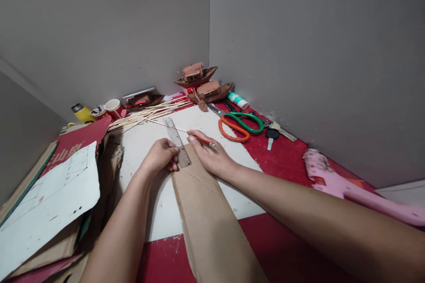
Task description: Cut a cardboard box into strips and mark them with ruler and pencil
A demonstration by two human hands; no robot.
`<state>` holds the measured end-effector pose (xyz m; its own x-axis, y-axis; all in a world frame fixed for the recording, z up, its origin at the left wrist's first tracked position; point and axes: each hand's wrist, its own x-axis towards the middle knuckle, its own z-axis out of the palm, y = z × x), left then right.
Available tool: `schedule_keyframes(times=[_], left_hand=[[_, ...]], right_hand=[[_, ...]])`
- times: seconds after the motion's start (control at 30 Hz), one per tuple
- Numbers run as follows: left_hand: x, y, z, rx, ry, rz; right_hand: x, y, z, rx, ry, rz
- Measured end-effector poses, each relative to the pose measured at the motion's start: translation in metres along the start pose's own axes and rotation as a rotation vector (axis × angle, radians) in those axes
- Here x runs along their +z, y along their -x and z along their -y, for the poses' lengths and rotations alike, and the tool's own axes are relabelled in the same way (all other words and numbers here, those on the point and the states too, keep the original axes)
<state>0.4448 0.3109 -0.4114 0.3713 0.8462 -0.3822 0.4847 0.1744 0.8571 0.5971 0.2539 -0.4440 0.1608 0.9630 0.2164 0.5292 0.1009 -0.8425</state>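
A strip of brown cardboard (209, 212) lies lengthwise in front of me on a white sheet (159, 221). Across its far end rests a clear ruler (182, 156), which sticks out past the cardboard. My left hand (162, 155) is closed at the left edge, its thumb on the ruler and its fingers by the cardboard's side. A red pencil (206, 142) is gripped in my right hand (210, 155), which rests on the far right part of the cardboard. The pencil's point is hidden behind the fingers.
Behind lie thin sticks (133, 118) and model boats (212, 90). Scissors (244, 124), keys (272, 137) and a pink glue gun (332, 181) sit at right. Stacked cardboard (76, 135) with a drawn sheet (56, 194) is at left, near paper cups (113, 108). Grey walls enclose the table.
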Motion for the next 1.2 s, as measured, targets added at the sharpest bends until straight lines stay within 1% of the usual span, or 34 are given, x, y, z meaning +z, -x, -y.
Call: schedule_keyframes(times=[0.2,0.37,0.47,0.57,0.63,0.7,0.77,0.83,0.97,1.13,1.2], left_hand=[[0.0006,-0.0005,0.0008,-0.001,-0.012,-0.013],[0.0014,-0.001,0.001,0.0,-0.02,-0.035],[0.0017,-0.0005,0.0004,-0.004,-0.024,-0.04],[0.0016,0.0002,0.0,-0.009,-0.021,-0.038],[0.0015,0.0004,-0.0003,-0.012,-0.019,-0.035],[0.0014,0.0004,-0.0005,-0.013,-0.017,-0.034],[0.0012,0.0001,-0.0005,-0.012,-0.015,-0.036],[0.001,-0.0001,-0.0003,-0.007,-0.014,-0.04],[0.0007,-0.0006,0.0005,0.001,-0.015,-0.041],[0.0004,-0.0018,0.0017,-0.003,-0.022,-0.04],[0.0003,-0.002,0.0022,-0.003,-0.022,-0.038]], right_hand=[[-0.0002,-0.0005,-0.0013,-0.018,-0.033,0.007],[0.0005,-0.0011,-0.0038,-0.026,-0.079,-0.045],[0.0019,-0.0027,-0.0066,-0.02,-0.178,-0.112],[0.0022,-0.0052,-0.0073,-0.008,-0.333,-0.227],[0.0016,-0.0062,-0.0055,-0.03,-0.415,-0.313],[0.0007,-0.0062,-0.0031,-0.067,-0.459,-0.362],[0.0,-0.0056,-0.0012,-0.087,-0.472,-0.356],[-0.0001,-0.0049,-0.0007,-0.07,-0.477,-0.33],[0.001,-0.0042,-0.0012,0.009,-0.493,-0.281],[0.004,-0.0042,0.0018,0.115,-0.588,-0.165],[0.0059,-0.0049,0.0023,0.15,-0.602,-0.139]])
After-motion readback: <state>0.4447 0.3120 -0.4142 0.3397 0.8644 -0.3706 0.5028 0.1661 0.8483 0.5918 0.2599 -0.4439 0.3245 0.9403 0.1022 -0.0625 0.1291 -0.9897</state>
